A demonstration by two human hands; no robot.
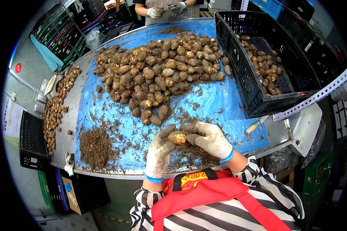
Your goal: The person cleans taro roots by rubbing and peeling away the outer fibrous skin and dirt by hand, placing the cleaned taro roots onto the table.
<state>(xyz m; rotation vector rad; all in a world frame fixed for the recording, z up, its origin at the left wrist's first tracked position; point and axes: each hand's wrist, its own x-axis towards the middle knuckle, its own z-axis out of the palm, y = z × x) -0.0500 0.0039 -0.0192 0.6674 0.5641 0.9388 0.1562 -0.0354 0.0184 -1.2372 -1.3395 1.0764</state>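
Note:
Near the front edge of the table, my gloved left hand (160,146) has its fingers wrapped round a brown taro root (177,137) with a pale cut end. My gloved right hand (206,138) is closed at the root's right side, its fingertips pressed together; whatever it holds there is too small to make out. Just beyond both hands lies a large heap of taro roots (158,71) on the blue sheet (227,100). Loose fibres and dirt are scattered under and around my hands.
A black crate (254,102) holding roots stands at the right, with a wooden-handled tool (254,126) near it. More roots (59,104) line the left edge, beside a pile of fibres (96,148). White gloves (69,163) lie front left. Across the table stands a gloved co-worker (165,16).

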